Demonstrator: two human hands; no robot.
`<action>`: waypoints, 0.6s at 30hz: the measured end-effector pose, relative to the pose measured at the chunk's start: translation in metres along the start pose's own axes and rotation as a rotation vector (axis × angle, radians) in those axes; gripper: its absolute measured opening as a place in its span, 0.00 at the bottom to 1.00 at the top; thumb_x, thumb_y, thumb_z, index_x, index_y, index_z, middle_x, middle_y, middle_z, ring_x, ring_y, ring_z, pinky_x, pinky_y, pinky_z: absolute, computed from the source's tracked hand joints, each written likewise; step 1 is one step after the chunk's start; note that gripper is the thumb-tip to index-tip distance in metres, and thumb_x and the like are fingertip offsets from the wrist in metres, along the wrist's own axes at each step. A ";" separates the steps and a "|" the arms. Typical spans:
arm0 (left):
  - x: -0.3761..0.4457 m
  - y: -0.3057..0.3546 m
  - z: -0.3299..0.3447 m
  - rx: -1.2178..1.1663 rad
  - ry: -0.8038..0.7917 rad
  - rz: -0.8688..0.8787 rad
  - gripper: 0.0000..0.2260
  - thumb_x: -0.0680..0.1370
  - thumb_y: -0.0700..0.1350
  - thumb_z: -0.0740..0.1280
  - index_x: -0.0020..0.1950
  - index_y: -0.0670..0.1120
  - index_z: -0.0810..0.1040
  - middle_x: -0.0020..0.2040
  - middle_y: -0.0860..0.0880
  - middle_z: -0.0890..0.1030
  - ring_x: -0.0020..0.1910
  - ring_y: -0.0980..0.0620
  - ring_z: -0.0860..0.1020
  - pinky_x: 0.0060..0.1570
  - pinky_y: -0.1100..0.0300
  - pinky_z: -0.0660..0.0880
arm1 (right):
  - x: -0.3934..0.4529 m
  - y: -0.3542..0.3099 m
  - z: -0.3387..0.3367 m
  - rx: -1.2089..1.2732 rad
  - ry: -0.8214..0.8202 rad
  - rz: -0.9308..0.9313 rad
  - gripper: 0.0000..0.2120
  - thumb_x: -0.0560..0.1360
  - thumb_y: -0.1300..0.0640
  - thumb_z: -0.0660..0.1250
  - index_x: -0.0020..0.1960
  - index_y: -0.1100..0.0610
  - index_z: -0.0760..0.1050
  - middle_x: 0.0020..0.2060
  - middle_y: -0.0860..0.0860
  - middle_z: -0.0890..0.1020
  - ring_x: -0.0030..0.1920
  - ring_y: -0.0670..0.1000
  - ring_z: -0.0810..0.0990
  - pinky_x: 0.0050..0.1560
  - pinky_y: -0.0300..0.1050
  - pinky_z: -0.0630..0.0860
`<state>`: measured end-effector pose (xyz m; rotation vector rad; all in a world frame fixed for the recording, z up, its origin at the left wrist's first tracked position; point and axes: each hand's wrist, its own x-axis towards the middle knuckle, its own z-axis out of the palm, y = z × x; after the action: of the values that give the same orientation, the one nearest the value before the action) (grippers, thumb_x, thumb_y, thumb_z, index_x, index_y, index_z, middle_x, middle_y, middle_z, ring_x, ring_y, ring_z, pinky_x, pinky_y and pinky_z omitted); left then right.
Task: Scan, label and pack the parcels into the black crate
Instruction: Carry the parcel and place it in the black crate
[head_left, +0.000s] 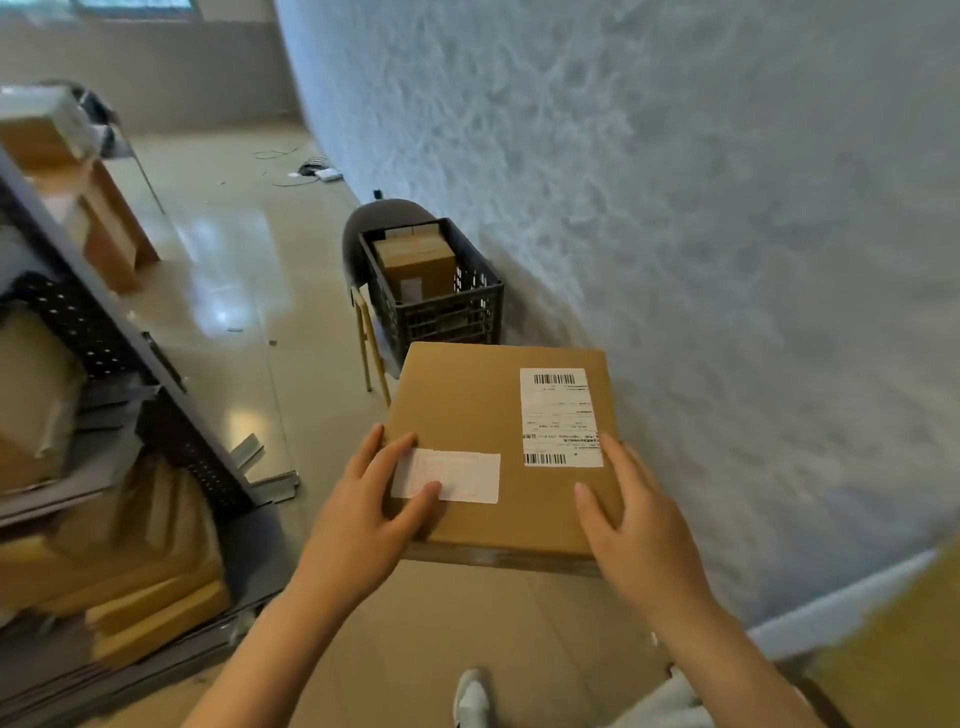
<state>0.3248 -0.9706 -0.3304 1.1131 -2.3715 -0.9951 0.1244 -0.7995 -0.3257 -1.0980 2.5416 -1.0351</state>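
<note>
Both hands, left (363, 519) and right (639, 535), grip a flat brown cardboard parcel (488, 447), carried level in front; the black plastic crate (441, 306) ahead should be approached squarely.

We cannot read the shipping label (561, 417) on the flat parcel (483, 415) — its print is too small. The parcel's underside, and any fingers beneath it, are hidden. Behind the parcel, the black crate (441, 306) hides its lower boxes; the shelving (104, 353) left of it is blurred and cropped.
</note>
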 end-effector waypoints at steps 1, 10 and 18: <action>0.019 -0.008 -0.004 -0.009 0.011 -0.018 0.28 0.76 0.66 0.57 0.75 0.62 0.60 0.80 0.59 0.51 0.73 0.53 0.64 0.65 0.55 0.68 | 0.020 -0.003 0.012 0.001 -0.030 0.000 0.29 0.79 0.44 0.60 0.77 0.45 0.57 0.75 0.45 0.64 0.66 0.49 0.71 0.61 0.46 0.74; 0.186 -0.059 -0.033 0.063 0.024 -0.183 0.26 0.78 0.64 0.57 0.75 0.62 0.59 0.79 0.58 0.50 0.68 0.52 0.71 0.61 0.57 0.74 | 0.212 -0.034 0.090 0.005 -0.218 -0.042 0.29 0.79 0.42 0.58 0.77 0.44 0.54 0.75 0.43 0.60 0.65 0.43 0.67 0.57 0.41 0.69; 0.340 -0.102 -0.045 0.054 0.027 -0.179 0.26 0.78 0.63 0.59 0.76 0.60 0.59 0.79 0.56 0.51 0.70 0.50 0.67 0.65 0.51 0.73 | 0.368 -0.056 0.144 -0.003 -0.255 -0.082 0.28 0.80 0.44 0.59 0.78 0.46 0.55 0.74 0.42 0.61 0.63 0.41 0.66 0.55 0.39 0.70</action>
<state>0.1888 -1.2990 -0.3695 1.3700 -2.3225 -0.9713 -0.0445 -1.1598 -0.3583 -1.2569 2.3156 -0.8474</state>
